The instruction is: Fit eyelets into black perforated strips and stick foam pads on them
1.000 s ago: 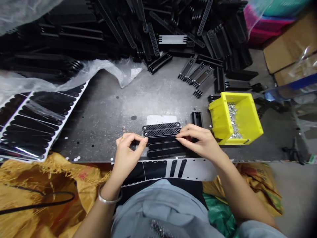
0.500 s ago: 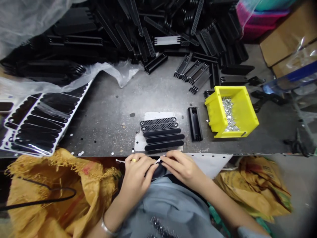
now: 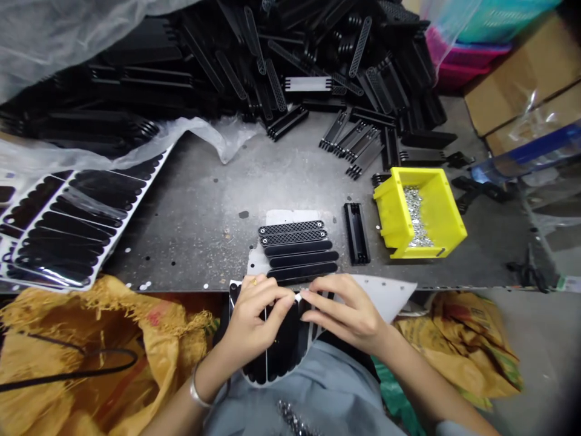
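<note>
The left hand (image 3: 256,321) and right hand (image 3: 345,315) pinch a white backing sheet w/ black strips (image 3: 281,339), just below the edge of the grey metal table (image 3: 190,242). A yellow plastic bin (image 3: 447,212) w/ small silver parts (image 3: 415,218) and a heap of black plastic parts (image 3: 272,66) lie on the table.

Just beyond the left hand (image 3: 254,321) and right hand (image 3: 347,315), a row of black strips (image 3: 297,251) blocks the way forward, with a black channel piece (image 3: 356,233) and a yellow bin (image 3: 420,212) to its right. A hand could pass over the grey metal bench (image 3: 190,242) between that row and the sheet of black pads (image 3: 59,233), as far as the heap of black parts (image 3: 272,66).

Held sheet (image 3: 290,351) partly hidden; perhaps stickers.
</note>
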A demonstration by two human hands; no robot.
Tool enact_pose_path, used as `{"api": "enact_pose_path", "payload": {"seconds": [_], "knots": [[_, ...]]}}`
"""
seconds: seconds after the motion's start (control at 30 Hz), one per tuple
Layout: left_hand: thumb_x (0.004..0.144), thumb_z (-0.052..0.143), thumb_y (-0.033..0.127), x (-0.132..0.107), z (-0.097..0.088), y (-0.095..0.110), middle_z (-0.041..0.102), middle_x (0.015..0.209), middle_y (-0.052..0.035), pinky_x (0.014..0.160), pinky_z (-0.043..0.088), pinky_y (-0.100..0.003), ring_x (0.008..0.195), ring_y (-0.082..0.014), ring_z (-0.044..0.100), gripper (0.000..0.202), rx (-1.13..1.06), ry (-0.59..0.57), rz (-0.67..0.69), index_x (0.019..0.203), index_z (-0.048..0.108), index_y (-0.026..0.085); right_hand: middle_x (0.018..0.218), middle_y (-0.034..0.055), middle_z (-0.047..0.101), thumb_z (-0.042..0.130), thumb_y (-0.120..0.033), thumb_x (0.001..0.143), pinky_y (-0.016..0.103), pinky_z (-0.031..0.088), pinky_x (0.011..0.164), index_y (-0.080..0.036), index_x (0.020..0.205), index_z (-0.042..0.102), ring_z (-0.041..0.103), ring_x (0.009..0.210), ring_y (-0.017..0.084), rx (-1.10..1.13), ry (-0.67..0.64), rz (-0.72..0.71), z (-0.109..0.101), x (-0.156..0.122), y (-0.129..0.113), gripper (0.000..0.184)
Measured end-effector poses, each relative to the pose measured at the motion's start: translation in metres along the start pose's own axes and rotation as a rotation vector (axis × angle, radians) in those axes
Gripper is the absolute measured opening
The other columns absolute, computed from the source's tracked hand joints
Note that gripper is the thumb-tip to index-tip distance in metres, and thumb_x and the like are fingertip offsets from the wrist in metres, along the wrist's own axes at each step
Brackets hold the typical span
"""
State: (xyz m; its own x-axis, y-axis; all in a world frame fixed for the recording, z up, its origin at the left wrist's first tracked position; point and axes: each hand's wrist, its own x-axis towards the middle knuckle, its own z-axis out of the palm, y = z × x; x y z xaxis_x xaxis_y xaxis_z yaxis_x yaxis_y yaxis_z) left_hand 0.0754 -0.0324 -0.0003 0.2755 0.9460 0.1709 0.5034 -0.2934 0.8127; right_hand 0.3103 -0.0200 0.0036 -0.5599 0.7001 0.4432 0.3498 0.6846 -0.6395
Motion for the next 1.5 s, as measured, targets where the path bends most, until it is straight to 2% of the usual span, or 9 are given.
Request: {"api": "enact_pose_path", "payload": {"seconds": [0.13,0.23,0.3,0.5,0.63,0.83,0.97,1.17,1.5], "knots": [[0.101,0.060,0.018,-0.006,0.005,-0.007,0.067,0.070,0.0033,0.075,0.035,-0.036,0.065,-0.0150,0.056,0.015,0.185,0.137,0.048,0.090,0.068,0.023,0.115,0.0074,0.062,0.078,-0.026,0.091,0.046,0.062,0.093,-0.024,0.097,0.070,0.070,0.110,0.025,0.515,-0.064,0.233,-0.017,-0.002,-0.007,0.010],[0.098,0.066,0.019,-0.008,0.009,-0.013,0.069,0.069,0.0050,0.077,0.034,-0.036,0.063,-0.0139,0.059,0.010,0.345,0.204,0.185,0.103,0.072,0.025,0.108,0.0032,0.058,0.070,-0.038,0.098,0.034,0.066,0.066,-0.026,0.104,0.059,0.072,0.074,0.014,0.897,0.054,0.466,-0.030,0.013,-0.002,0.018],[0.096,0.070,0.023,-0.002,0.006,-0.015,0.074,0.077,0.0031,0.083,0.036,-0.037,0.072,-0.0159,0.066,0.015,0.393,0.249,0.196,0.110,0.071,0.026,0.104,0.0017,0.056,0.070,-0.035,0.097,0.027,0.061,0.056,-0.026,0.109,0.058,0.065,0.063,0.010,0.742,0.122,0.489,-0.028,0.034,0.008,0.019],[0.099,0.063,0.027,0.040,-0.031,-0.027,0.079,0.095,0.0013,0.097,0.034,-0.044,0.092,-0.0223,0.070,0.009,0.364,0.271,-0.164,0.101,0.072,0.028,0.114,0.0104,0.071,0.055,-0.020,0.105,0.039,0.058,0.087,-0.022,0.133,0.066,0.068,0.100,0.022,-0.171,-0.076,0.107,0.013,0.091,0.046,0.030],[0.099,0.062,0.030,0.054,-0.043,-0.039,0.080,0.091,0.0035,0.100,0.033,-0.045,0.091,-0.0222,0.069,0.014,0.276,0.135,-0.270,0.097,0.076,0.031,0.106,0.0079,0.075,0.060,-0.025,0.104,0.035,0.055,0.081,-0.021,0.106,0.076,0.065,0.090,0.019,-0.159,-0.132,-0.024,0.028,0.099,0.056,0.017],[0.095,0.067,0.030,0.059,-0.040,-0.042,0.079,0.086,0.0037,0.102,0.033,-0.046,0.089,-0.0223,0.068,0.011,0.183,0.110,-0.320,0.091,0.077,0.030,0.106,0.0088,0.075,0.060,-0.025,0.103,0.035,0.056,0.079,-0.020,0.104,0.077,0.063,0.089,0.019,-0.126,-0.132,0.014,0.032,0.103,0.055,0.017],[0.095,0.069,0.032,0.063,-0.039,-0.045,0.078,0.085,0.0031,0.103,0.033,-0.046,0.090,-0.0226,0.067,0.011,0.159,0.079,-0.345,0.086,0.075,0.028,0.111,0.0109,0.074,0.065,-0.031,0.101,0.038,0.057,0.083,-0.019,0.110,0.077,0.066,0.096,0.022,-0.155,-0.164,0.028,0.014,0.099,0.054,0.019],[0.095,0.067,0.035,0.064,-0.041,-0.045,0.075,0.083,0.0030,0.104,0.033,-0.046,0.086,-0.0215,0.064,0.016,0.146,0.055,-0.363,0.084,0.073,0.026,0.097,0.0044,0.072,0.068,-0.025,0.099,0.031,0.058,0.076,-0.022,0.103,0.077,0.069,0.086,0.017,0.016,-0.073,0.346,-0.027,0.075,0.067,0.010],[0.098,0.061,0.041,0.067,-0.046,-0.040,0.075,0.084,0.0024,0.102,0.034,-0.043,0.086,-0.0218,0.064,0.022,0.242,0.007,-0.365,0.087,0.073,0.026,0.096,0.0050,0.066,0.063,-0.019,0.101,0.033,0.057,0.076,-0.021,0.104,0.073,0.065,0.086,0.017,-0.003,-0.086,0.195,-0.026,0.070,0.078,0.011]]}}
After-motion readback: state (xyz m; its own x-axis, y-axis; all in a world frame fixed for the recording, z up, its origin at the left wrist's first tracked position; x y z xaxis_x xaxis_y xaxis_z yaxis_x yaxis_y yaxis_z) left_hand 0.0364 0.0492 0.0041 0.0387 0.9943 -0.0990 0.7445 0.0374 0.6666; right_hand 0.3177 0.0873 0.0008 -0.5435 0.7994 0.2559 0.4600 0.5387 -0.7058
